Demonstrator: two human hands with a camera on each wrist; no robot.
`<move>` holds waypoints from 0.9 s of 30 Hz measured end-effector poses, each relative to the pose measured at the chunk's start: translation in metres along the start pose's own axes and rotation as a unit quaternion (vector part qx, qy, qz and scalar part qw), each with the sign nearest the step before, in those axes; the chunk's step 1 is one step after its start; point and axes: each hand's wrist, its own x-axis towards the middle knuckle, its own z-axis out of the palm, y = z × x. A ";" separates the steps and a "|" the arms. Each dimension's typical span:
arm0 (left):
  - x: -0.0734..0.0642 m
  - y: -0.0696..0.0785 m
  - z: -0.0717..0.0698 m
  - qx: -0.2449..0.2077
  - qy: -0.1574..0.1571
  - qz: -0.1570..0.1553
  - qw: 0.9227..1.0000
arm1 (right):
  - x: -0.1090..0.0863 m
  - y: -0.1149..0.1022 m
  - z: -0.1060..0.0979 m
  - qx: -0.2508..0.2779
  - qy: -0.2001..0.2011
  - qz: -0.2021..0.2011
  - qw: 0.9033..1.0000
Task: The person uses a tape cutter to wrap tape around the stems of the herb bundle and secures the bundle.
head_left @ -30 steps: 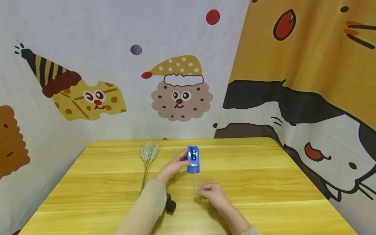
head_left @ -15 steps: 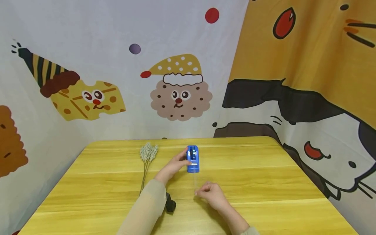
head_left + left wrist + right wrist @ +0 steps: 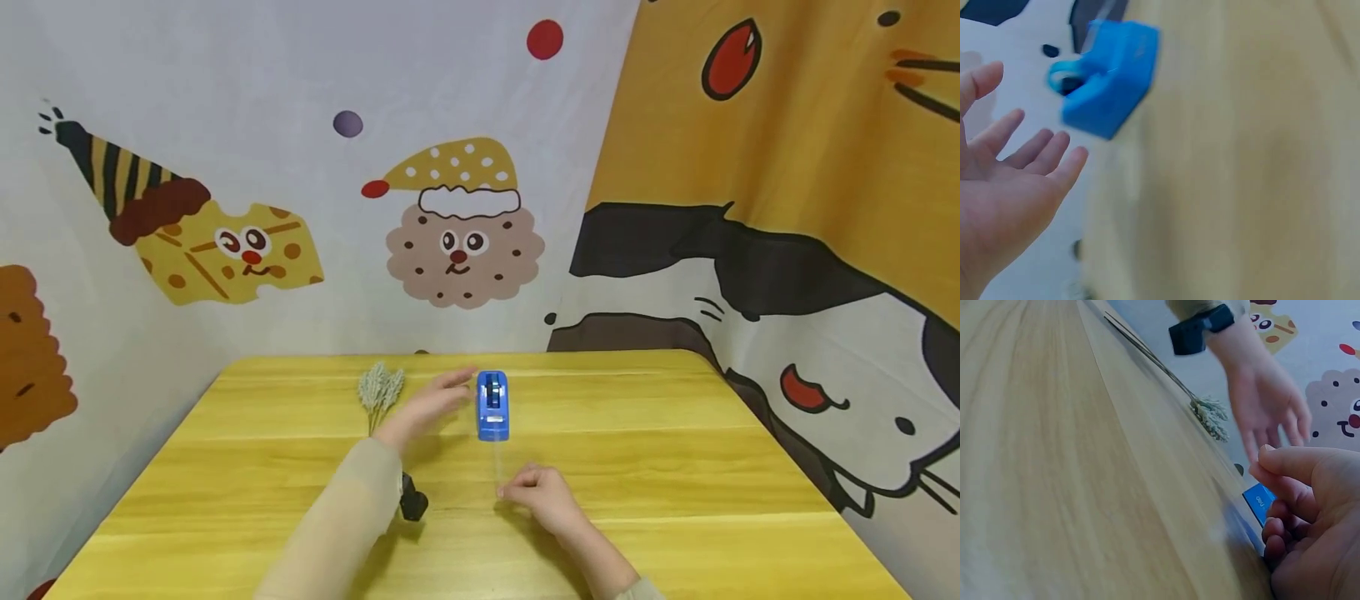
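A blue tape dispenser (image 3: 492, 429) stands on the wooden table, its roll seated in the slot. From its front a clear strip of tape (image 3: 497, 462) stretches toward the person. My right hand (image 3: 543, 496) pinches the free end of that strip between thumb and index finger, the other fingers curled in the right wrist view. Just left of the dispenser is my left hand (image 3: 431, 406), its fingers spread and holding nothing. In the left wrist view a gap shows between the left hand (image 3: 1016, 162) and the dispenser (image 3: 1110, 81).
A bunch of pale dried flowers (image 3: 380, 389) lies on the table (image 3: 637, 475) left of the left hand, its stems partly hidden by that arm. A black device (image 3: 412, 498) is worn at the left wrist. A cartoon-printed curtain (image 3: 300, 67) hangs behind the table.
My left hand has let go of the dispenser and moved off to the left, fingers opening. The right hand keeps its pinch on the tape in nearly the same spot.
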 end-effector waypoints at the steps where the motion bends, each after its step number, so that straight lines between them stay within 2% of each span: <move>1: -0.005 0.005 -0.006 0.006 -0.002 0.005 1.000 | 0.000 0.000 0.001 0.000 0.000 -0.002 1.000; 6: -0.030 0.022 -0.041 0.040 0.016 0.003 0.999 | -0.001 -0.001 0.003 0.020 0.000 -0.002 1.000; 9: -0.048 0.024 -0.060 0.071 0.034 -0.002 0.997 | -0.002 -0.002 0.003 0.031 0.007 -0.001 1.000; 12: -0.066 0.021 -0.075 0.102 0.065 -0.015 0.993 | -0.001 -0.002 0.002 0.028 0.011 0.001 1.000; 16: -0.085 0.010 -0.085 0.139 0.114 -0.046 0.983 | -0.001 -0.001 0.000 0.024 0.010 0.003 1.000; 20: -0.100 -0.003 -0.089 0.161 0.159 -0.081 0.971 | -0.002 -0.001 0.000 0.020 0.011 0.008 1.000; 23: -0.109 -0.011 -0.090 0.154 0.177 -0.106 0.966 | -0.002 -0.004 0.001 0.015 0.013 0.015 1.000; 27: -0.118 -0.021 -0.090 0.122 0.184 -0.132 0.966 | -0.001 -0.005 0.003 0.015 0.014 0.022 1.000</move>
